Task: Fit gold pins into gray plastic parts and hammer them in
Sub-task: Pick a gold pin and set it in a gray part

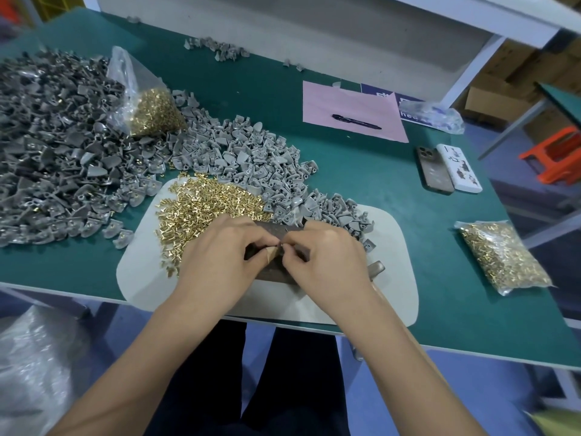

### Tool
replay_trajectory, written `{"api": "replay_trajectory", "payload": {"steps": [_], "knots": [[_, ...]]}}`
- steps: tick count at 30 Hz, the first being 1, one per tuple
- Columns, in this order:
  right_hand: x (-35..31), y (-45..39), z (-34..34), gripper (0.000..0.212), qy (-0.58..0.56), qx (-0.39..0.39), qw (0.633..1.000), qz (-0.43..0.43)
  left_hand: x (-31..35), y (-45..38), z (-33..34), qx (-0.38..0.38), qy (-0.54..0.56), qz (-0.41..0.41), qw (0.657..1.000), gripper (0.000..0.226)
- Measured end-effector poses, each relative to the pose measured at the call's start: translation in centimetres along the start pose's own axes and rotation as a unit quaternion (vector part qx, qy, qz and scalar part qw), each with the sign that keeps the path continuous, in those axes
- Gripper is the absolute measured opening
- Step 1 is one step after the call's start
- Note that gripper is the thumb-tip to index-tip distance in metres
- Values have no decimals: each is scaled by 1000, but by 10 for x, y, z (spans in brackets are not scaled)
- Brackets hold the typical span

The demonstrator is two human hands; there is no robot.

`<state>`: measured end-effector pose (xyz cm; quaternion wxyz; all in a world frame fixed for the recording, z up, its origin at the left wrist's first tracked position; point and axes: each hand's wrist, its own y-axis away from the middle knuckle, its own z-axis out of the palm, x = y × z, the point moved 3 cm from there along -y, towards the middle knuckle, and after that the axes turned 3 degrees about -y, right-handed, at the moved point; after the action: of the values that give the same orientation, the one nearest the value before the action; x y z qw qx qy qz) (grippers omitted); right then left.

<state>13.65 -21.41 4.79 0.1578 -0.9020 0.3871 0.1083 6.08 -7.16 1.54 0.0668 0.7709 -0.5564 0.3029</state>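
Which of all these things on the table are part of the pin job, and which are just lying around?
In use: loose gold pins, gray plastic parts, dark block, left hand, right hand.
Lying about: pen, pink paper, two phones.

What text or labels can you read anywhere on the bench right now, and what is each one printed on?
"hed": a fragment on the blue sign, mostly hidden under the pink sheet and a crumpled bag.
Dark markings on the white case beside the phone: too blurred to read.
Nothing else legible.
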Motion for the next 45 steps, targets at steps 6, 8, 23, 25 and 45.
{"api": "replay_trajectory", "payload": {"steps": [6,8,23,25,45], "knots": [[10,4,6,9,-111,24,993,39,1,1,-1,9,-5,2,1000,6],[11,5,7,10,-144,27,988,43,2,2,-2,10,-7,2,1000,6],[68,82,-22,23,-111,190,956,194,5,5,-4,13,3,19,1000,10],[87,105,-23,34,-35,108,956,272,6,5,-2,9,-2,20,1000,9],[40,67,-21,29,-269,71,951,131,15,-6,-9,2,-57,65,996,16]]}}
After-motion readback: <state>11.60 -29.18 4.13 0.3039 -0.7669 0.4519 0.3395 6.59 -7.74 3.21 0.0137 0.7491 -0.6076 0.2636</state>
